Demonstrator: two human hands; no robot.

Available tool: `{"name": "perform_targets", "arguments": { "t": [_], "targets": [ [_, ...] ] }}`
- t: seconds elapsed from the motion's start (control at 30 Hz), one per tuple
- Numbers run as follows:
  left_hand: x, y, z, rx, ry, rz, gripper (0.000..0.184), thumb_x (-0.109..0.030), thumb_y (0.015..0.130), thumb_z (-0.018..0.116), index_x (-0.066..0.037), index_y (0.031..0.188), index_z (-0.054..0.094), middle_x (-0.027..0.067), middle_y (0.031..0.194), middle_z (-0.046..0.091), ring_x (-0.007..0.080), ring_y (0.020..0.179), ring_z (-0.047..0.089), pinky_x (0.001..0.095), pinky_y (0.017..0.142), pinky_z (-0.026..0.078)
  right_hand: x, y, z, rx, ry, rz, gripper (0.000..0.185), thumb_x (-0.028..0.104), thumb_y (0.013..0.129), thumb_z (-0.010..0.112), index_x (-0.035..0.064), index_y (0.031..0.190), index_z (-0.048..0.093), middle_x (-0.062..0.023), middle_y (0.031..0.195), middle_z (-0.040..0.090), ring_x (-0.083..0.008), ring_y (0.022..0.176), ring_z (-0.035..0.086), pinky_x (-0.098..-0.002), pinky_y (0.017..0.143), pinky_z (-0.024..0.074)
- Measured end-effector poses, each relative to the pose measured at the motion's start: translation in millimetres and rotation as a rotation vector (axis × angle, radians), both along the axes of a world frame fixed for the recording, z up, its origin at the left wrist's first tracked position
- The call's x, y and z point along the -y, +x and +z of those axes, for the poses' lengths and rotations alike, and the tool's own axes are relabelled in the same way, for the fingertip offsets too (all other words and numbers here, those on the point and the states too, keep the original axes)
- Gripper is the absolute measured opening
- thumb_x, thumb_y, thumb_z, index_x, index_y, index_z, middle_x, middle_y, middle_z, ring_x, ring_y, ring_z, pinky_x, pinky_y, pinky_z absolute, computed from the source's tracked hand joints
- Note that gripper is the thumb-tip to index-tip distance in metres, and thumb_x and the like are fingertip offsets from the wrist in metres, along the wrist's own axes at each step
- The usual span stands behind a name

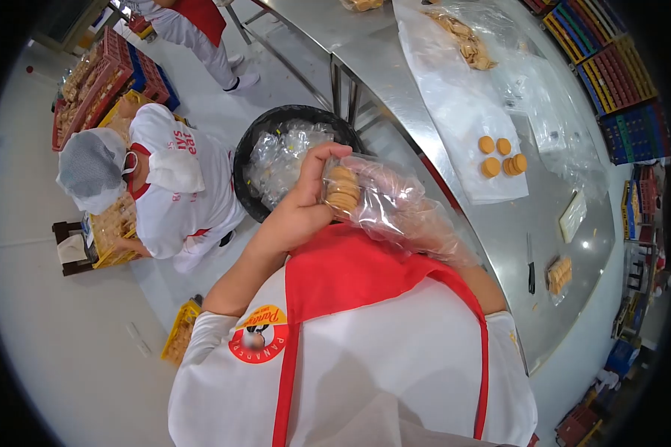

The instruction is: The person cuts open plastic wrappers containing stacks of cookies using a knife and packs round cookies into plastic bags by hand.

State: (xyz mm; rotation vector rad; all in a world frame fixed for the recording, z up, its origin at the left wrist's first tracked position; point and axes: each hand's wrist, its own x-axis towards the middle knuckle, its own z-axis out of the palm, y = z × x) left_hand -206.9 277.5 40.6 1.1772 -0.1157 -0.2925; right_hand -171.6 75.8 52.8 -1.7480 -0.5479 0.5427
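Observation:
In front of my chest, my left hand (306, 201) is closed around the side of a clear plastic bag of cookies (342, 191). Several round golden cookies are stacked at the bag's left end. My right hand (402, 197) shows through shiny clear plastic at the bag's other end, fingers pointing at the cookies and closed on the bag. Whether that plastic is a glove or the bag itself, I cannot tell; glare hides part of the fingers. On the steel table (499, 246) to the right, several loose cookies (489, 167) lie on a white plastic sheet (455, 127).
A black bin (240, 167) of crumpled clear plastic stands beyond my left hand. A knife (531, 264) and a packed bag of cookies (559, 276) lie on the table. At left, a co-worker (179, 167) bends over yellow crates (115, 231). Stacked crates (619, 78) line the right.

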Motion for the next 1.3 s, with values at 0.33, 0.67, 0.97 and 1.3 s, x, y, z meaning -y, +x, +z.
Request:
{"name": "perform_targets", "arguments": {
  "t": [0.33, 0.67, 0.97, 1.3],
  "targets": [
    [-39, -7, -20, -0.171, -0.182, -0.094, 0.08, 0.017, 0.066, 0.041, -0.011, 0.139, 0.032, 0.0065, 0.132, 0.039, 0.0191, 0.118, 0.049, 0.0286, 0.096, 0.044, -49, -27, -18, -0.161, 0.124, -0.146, 0.063, 0.021, 0.081, 0.077, 0.0047, 0.136, 0.05, -0.0131, 0.126, 0.058, -0.0243, 0.115, 0.057, -0.0342, 0.096, 0.0476],
    [-103, -7, -57, -0.172, -0.294, 0.137, 0.081, 0.013, 0.058, 0.042, -0.012, 0.135, 0.039, 0.0111, 0.134, 0.038, 0.0322, 0.117, 0.052, 0.0401, 0.091, 0.052, -44, -37, 0, -0.44, 0.359, -0.52, 0.058, 0.015, 0.082, 0.072, 0.0005, 0.134, 0.051, -0.0086, 0.116, 0.061, -0.0175, 0.108, 0.056, -0.031, 0.098, 0.0437],
    [-157, 52, -218, 0.0, 0.622, 0.533, 0.07, 0.009, 0.069, 0.056, -0.007, 0.135, 0.039, 0.0177, 0.137, 0.034, 0.039, 0.122, 0.043, 0.0429, 0.098, 0.045, -34, -34, -6, -0.473, 0.319, -0.594, 0.053, 0.022, 0.09, 0.059, -0.0044, 0.135, 0.046, -0.0139, 0.116, 0.06, -0.0184, 0.092, 0.06, -0.0259, 0.078, 0.0466],
    [-161, 60, -259, 0.079, 1.389, 0.314, 0.066, -0.015, 0.069, 0.074, -0.01, 0.131, 0.052, 0.0231, 0.145, 0.033, 0.0377, 0.133, 0.037, 0.0449, 0.108, 0.034, -43, -35, -3, -0.59, 0.45, -0.565, 0.05, 0.026, 0.091, 0.059, -0.0013, 0.131, 0.05, -0.0097, 0.112, 0.063, -0.0179, 0.089, 0.062, -0.0251, 0.073, 0.047]
  ]
}}
